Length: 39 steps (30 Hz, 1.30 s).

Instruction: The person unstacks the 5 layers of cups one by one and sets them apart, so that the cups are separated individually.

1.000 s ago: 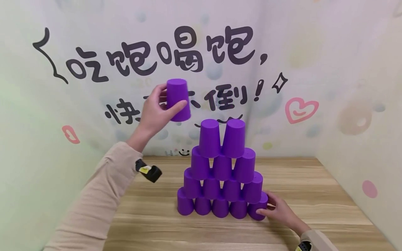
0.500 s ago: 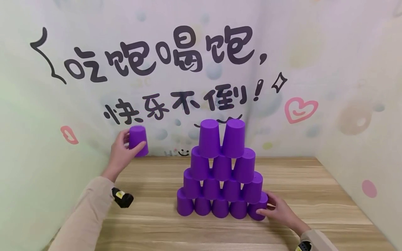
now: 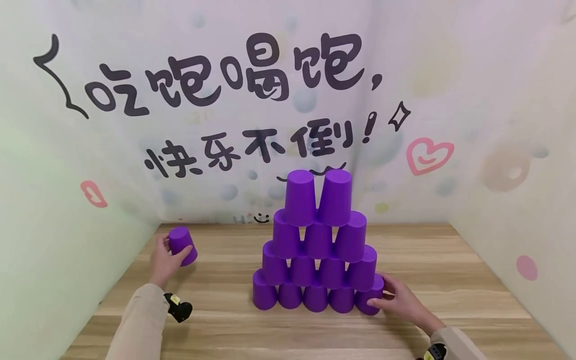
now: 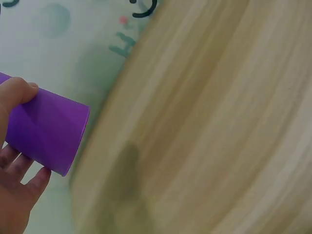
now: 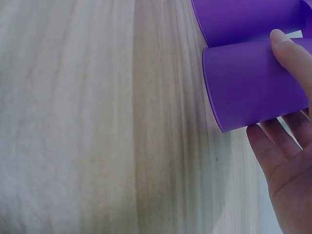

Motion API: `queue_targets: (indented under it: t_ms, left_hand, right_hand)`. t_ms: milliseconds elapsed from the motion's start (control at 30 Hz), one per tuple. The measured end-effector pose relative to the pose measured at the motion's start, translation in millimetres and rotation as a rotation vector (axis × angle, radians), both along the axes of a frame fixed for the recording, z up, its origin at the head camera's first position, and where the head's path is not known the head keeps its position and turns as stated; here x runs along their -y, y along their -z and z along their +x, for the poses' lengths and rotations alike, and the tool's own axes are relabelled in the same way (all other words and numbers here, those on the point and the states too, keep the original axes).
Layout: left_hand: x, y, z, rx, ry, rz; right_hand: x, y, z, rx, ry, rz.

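Observation:
A purple cup (image 3: 181, 246), upside down and slightly tilted, is in my left hand (image 3: 162, 261) at the far left of the table. In the left wrist view the thumb lies on one side of this cup (image 4: 53, 129) and the fingers on the other, with its rim close to the wood. Purple cups (image 3: 317, 241) stand upside down in a stepped pyramid, two of them side by side on top. My right hand (image 3: 404, 304) grips the bottom row's right-end cup (image 3: 366, 301). The right wrist view shows that cup (image 5: 253, 83) standing against its neighbour (image 5: 248, 19).
The wood-grained table (image 3: 225, 330) meets a printed backdrop (image 3: 216, 200) with black lettering behind the pyramid. Pale side walls (image 3: 49, 200) bound the table left and right. A black strap device (image 3: 179, 308) sticks out from the left wrist.
My left hand has carried its cup from beside the pyramid's top leftward and down to the table's far left. The right hand and the pyramid have stayed in place.

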<state>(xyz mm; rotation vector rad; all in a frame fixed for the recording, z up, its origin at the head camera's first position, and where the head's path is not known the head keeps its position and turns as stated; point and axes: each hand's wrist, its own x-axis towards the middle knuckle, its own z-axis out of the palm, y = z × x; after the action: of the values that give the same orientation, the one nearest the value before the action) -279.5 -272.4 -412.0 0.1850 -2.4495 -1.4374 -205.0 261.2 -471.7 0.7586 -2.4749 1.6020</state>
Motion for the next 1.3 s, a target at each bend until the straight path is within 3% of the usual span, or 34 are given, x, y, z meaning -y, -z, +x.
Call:
queue_targets:
  t_ms: [233, 400, 633, 833, 1000, 1133, 1200, 1300]
  left_hand:
    - [-0.1, 30.5, 3.5, 0.048, -0.014, 0.042]
    - [0.7, 44.5, 7.4, 0.045, -0.042, 0.042]
    - [1.3, 50.4, 2.6, 0.018, -0.055, 0.05]
    - [3.0, 51.1, 1.9, 0.042, -0.076, 0.07]
    - [4.6, 47.3, 5.0, 0.067, -0.052, 0.073]
    - [4.5, 36.6, 1.6, 0.047, -0.041, 0.042]
    - [3.0, 23.9, -1.8, 0.004, -0.053, 0.005]
    - [-3.1, -5.8, -5.3, -0.046, -0.045, -0.066]
  right_hand:
    - [-1.7, -0.3, -0.6, 0.003, 0.006, 0.007]
    - [-2.8, 0.5, 0.4, 0.002, 0.0, -0.013]
    - [-3.7, 0.7, 1.7, 0.002, -0.005, -0.029]
    - [-2.5, 1.5, -0.9, -0.002, -0.013, -0.017]
    - [-0.6, 0.6, -1.6, 0.004, -0.011, -0.015]
    - [-0.4, 0.4, -1.3, 0.0, -0.01, -0.012]
    - [-0.7, 0.5, -0.9, -0.005, -0.004, -0.011]
    - [-1.7, 1.1, 0.1, 0.007, 0.01, -0.008]
